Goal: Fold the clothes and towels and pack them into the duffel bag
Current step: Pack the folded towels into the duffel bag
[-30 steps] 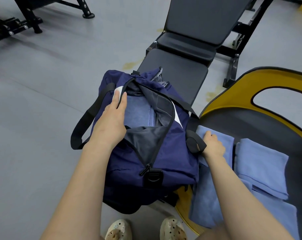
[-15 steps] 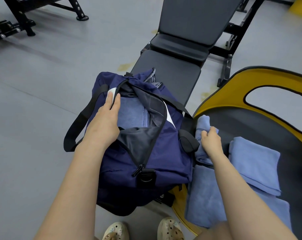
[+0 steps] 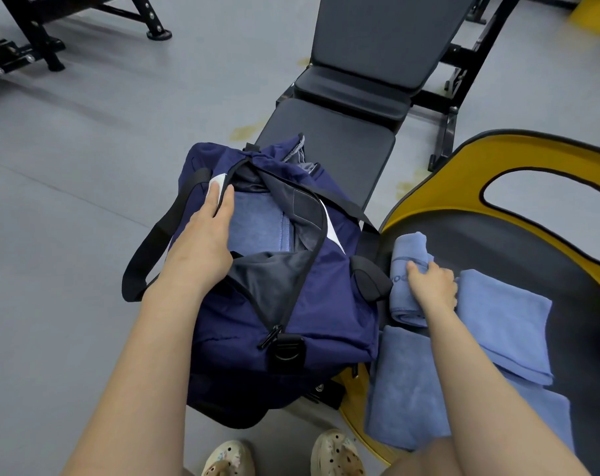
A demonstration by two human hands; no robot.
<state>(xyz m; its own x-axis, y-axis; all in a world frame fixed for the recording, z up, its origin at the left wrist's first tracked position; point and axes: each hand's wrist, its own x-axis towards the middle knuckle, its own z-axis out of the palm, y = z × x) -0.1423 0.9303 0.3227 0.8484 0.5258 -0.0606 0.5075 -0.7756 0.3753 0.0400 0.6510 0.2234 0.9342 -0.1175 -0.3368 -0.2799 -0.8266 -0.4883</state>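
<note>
A navy duffel bag (image 3: 284,304) sits unzipped at the near end of a black weight bench (image 3: 343,149), its mouth gaping toward the camera with a black shoulder strap (image 3: 154,242) looping off its left side. Inside the opening lies a folded blue towel (image 3: 257,225), already packed. The left hand (image 3: 202,242) rests on the bag's left rim with fingers straight and flat, its fingertips reaching the white trim by the zipper edge and pressing the opening wide. Just right of the bag is a black padded seat with a yellow border (image 3: 463,159), and on it lie more blue towels. The right hand (image 3: 432,286) curls its fingers over a bunched towel (image 3: 406,255) at the seat's left edge, gripping it where it touches the bag's end pocket. A folded towel (image 3: 508,321) lies flat just right of that hand, and another towel (image 3: 401,383) spreads along the seat's near left edge, beneath the right forearm. Two feet in perforated clogs (image 3: 336,455) stand on the grey floor (image 3: 68,201) at the bottom of the view.
</note>
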